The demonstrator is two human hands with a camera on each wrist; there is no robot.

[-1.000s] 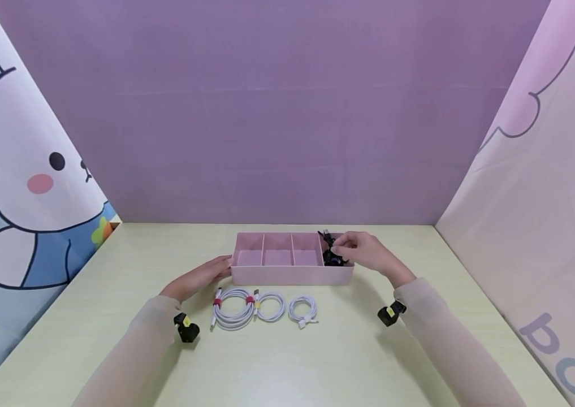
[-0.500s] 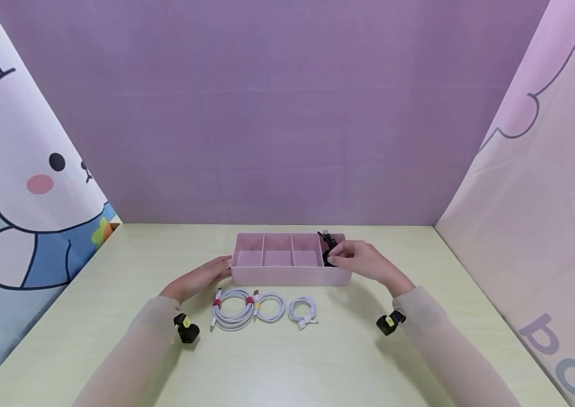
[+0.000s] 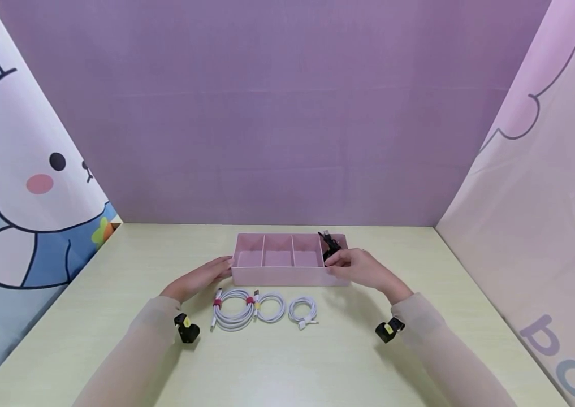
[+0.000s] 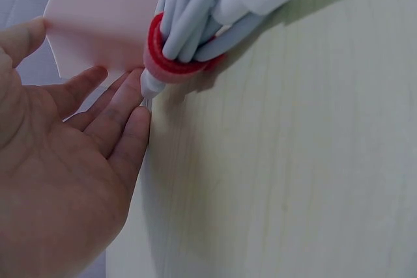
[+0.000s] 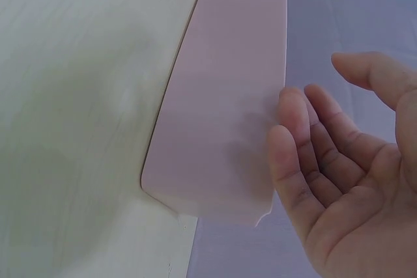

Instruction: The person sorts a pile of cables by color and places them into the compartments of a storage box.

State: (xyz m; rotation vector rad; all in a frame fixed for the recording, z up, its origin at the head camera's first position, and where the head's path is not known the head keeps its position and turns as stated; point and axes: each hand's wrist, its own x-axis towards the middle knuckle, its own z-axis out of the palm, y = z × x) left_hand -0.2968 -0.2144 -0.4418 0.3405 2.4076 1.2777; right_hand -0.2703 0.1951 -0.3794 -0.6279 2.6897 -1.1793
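A pink box (image 3: 291,276) with a row of compartments stands on the table. Its rightmost compartment holds a bundled black cable (image 3: 330,243), one plug sticking up over the divider. My left hand (image 3: 200,278) rests straight fingertips against the box's left end. Over the front rim at the right compartment is my right hand (image 3: 363,268), fingers loosely bent. In the right wrist view its thumb (image 5: 371,73) stands apart from the fingers, with nothing between them. The left wrist view shows a white cable (image 4: 189,24) bound by a red strap (image 4: 159,53) beside the left fingers.
In front of the box lie three coiled white cables: a large coil with red straps (image 3: 233,325), a middle one with a yellow tie (image 3: 269,320), and a smaller coil (image 3: 303,301). A purple backdrop (image 3: 277,113) rises behind the table (image 3: 287,367), with printed panels on both sides.
My right hand has moved down and slightly left, from over the black cable to the front rim, uncovering more of the compartment. The left hand has stayed at the box's end.
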